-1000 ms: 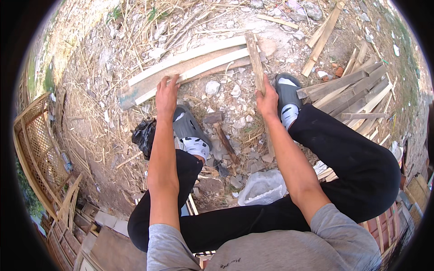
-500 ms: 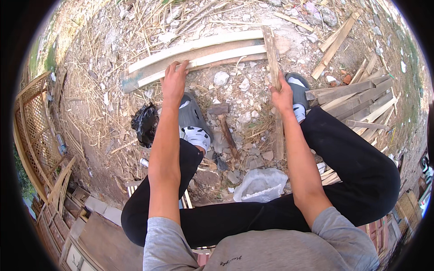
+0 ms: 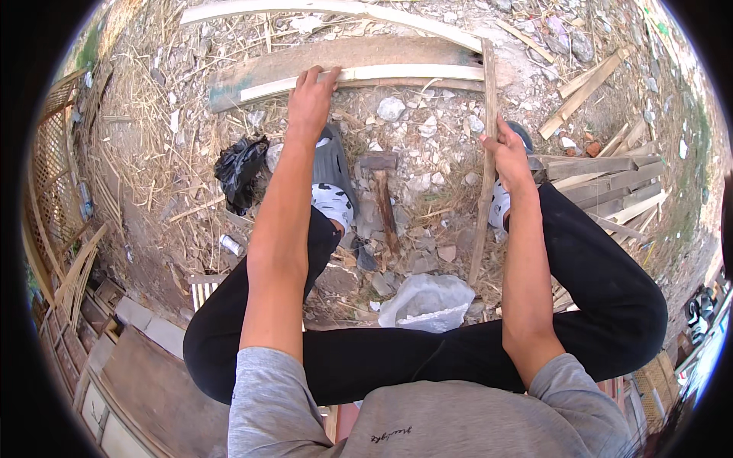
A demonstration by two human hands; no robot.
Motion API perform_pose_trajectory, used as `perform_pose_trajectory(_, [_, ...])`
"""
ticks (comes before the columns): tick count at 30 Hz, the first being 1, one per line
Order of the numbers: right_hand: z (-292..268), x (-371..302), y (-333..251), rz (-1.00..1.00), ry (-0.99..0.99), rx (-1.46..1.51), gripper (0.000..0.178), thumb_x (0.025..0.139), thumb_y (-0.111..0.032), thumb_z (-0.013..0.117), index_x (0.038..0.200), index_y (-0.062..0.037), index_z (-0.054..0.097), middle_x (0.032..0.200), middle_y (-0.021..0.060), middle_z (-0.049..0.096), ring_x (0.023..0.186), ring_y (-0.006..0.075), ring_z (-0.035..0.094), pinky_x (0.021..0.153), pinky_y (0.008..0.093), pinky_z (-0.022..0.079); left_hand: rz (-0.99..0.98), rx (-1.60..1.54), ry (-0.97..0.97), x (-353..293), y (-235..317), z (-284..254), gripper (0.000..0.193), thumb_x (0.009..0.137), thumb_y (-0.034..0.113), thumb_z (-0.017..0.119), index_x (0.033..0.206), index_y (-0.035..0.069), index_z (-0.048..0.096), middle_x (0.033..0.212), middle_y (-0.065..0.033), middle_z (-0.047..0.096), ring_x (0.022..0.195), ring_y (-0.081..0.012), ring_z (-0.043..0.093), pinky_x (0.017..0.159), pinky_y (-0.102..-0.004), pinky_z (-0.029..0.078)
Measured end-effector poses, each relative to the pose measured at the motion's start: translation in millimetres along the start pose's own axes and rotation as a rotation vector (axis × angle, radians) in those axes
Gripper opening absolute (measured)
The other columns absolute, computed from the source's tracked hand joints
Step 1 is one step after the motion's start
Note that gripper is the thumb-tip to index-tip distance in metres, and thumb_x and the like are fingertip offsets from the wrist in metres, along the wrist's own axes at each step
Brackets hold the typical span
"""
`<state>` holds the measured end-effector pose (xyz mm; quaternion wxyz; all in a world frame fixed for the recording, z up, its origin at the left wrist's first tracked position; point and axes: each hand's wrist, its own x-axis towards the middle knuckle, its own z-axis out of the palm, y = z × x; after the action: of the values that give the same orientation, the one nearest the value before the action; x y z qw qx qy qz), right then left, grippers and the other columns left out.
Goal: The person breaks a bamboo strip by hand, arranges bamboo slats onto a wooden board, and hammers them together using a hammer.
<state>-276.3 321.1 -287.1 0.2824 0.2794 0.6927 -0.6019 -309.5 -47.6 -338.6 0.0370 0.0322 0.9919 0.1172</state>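
My left hand has its fingers curled over the near pale wooden strip, which lies along the edge of a wide weathered board. A second pale strip lies beyond the board, bowed, its right end close to the slat. With my right hand I grip a long weathered wooden slat, thumb against its side. The slat runs from near my lap to the right ends of both strips, crosswise to them. A hammer with a wooden handle rests on the ground between my feet.
At right lies a pile of wooden slats, with loose pieces beyond it. A black plastic bag sits by my left foot. Near my lap is a whitish block or bag. Stones and straw cover the ground; lattice stands at left.
The far pale strip has shifted away from me, off the board, opening a gap to the near strip. The near strip stays under my left hand, and my right hand still holds the slat.
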Motion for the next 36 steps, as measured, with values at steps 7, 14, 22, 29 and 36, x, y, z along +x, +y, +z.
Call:
perform_pose_trajectory(7, [-4.1, -1.0, 5.0, -0.025, -0.086, 0.094, 0.072, 0.087, -0.001, 0.06, 0.148, 0.0045, 0.021, 0.137, 0.0176, 0.048, 0.123, 0.0206, 0.047, 0.103, 0.0311, 0.035, 0.076, 0.047, 0.057, -0.4, -3.7, -1.1, 0.04, 0.087, 0.015, 0.06, 0.127, 0.019, 0.057, 0.116, -0.017, 0.059, 0.107, -0.0362, 0.058, 0.09, -0.0426, 0.049])
perform_pose_trajectory(14, [-13.5, 0.8, 2.2, 0.008, -0.167, 0.229, 0.072, 0.089, 0.0, 0.059, 0.149, 0.0031, 0.018, 0.138, 0.0143, 0.046, 0.122, 0.018, 0.046, 0.103, 0.0296, 0.035, 0.07, 0.022, 0.047, 3.1, -3.4, 2.8, 0.04, 0.087, 0.015, 0.06, 0.127, 0.019, 0.057, 0.116, -0.017, 0.059, 0.106, -0.0354, 0.058, 0.09, -0.0421, 0.049])
perform_pose_trajectory(22, [-30.2, -3.2, -16.6, 0.119, -0.194, 0.205, 0.067, 0.091, 0.0, 0.058, 0.148, -0.0017, 0.024, 0.099, 0.0054, 0.058, 0.079, 0.0132, 0.059, 0.069, 0.0268, 0.051, -0.028, 0.045, -0.044, 2.4, -4.2, 4.8, 0.036, 0.091, 0.022, 0.057, 0.127, 0.027, 0.057, 0.125, -0.0079, 0.055, 0.119, -0.0286, 0.052, 0.091, -0.0489, 0.048])
perform_pose_trajectory(29, [-39.0, -2.6, -11.8, 0.133, -0.232, 0.312, 0.064, 0.092, -0.003, 0.056, 0.148, -0.0011, 0.026, 0.104, 0.0066, 0.058, 0.082, 0.0129, 0.058, 0.069, 0.0267, 0.051, -0.021, 0.038, -0.037, 2.9, -2.9, 3.4, 0.036, 0.091, 0.022, 0.057, 0.126, 0.027, 0.058, 0.125, -0.0081, 0.056, 0.118, -0.0284, 0.053, 0.091, -0.0487, 0.048])
perform_pose_trajectory(36, [-25.5, -11.8, -21.9, 0.097, -0.106, 0.198, 0.065, 0.09, -0.005, 0.059, 0.148, -0.0008, 0.027, 0.1, 0.0065, 0.059, 0.079, 0.0124, 0.055, 0.069, 0.0262, 0.047, -0.032, 0.026, -0.027, 2.6, -2.8, 5.1, 0.036, 0.091, 0.022, 0.057, 0.126, 0.027, 0.058, 0.125, -0.0083, 0.056, 0.119, -0.0283, 0.052, 0.091, -0.0494, 0.047])
